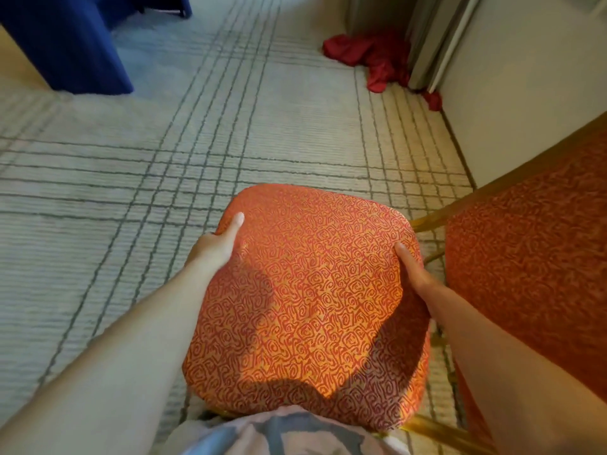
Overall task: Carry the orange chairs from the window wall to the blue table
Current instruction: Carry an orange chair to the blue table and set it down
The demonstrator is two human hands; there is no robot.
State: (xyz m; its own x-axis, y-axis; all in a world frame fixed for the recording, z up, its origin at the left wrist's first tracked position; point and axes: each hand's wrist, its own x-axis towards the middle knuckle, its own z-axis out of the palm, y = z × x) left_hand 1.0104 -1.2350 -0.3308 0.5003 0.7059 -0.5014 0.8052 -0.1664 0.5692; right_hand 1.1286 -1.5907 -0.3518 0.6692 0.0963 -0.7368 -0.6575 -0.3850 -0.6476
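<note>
The person is gripping the orange chair [305, 290] by its patterned seat, one hand on each side, and the seat is lying directly between the two forearms, just in front of the person's pale shirt [279, 435]. The left hand [216, 244] is clamping the seat's left edge, thumb lying on top of the fabric and fingers going out of sight over the rim. The right hand [412, 270] is clamping the right edge in the same way, thumb pointing forward along the cushion. The hands are sitting well apart, the full width of the seat between them. Whether the chair's legs are touching the striped carpet [131, 159] cannot be told.

A second orange chair [532, 257] is standing just to the right of the held chair, its gold frame nearly touching it. The blue table [65, 44] is showing well ahead of the chair and to its left. A red cloth [371, 57] is lying crumpled on the floor ahead and to the right, against the white wall [525, 77].
</note>
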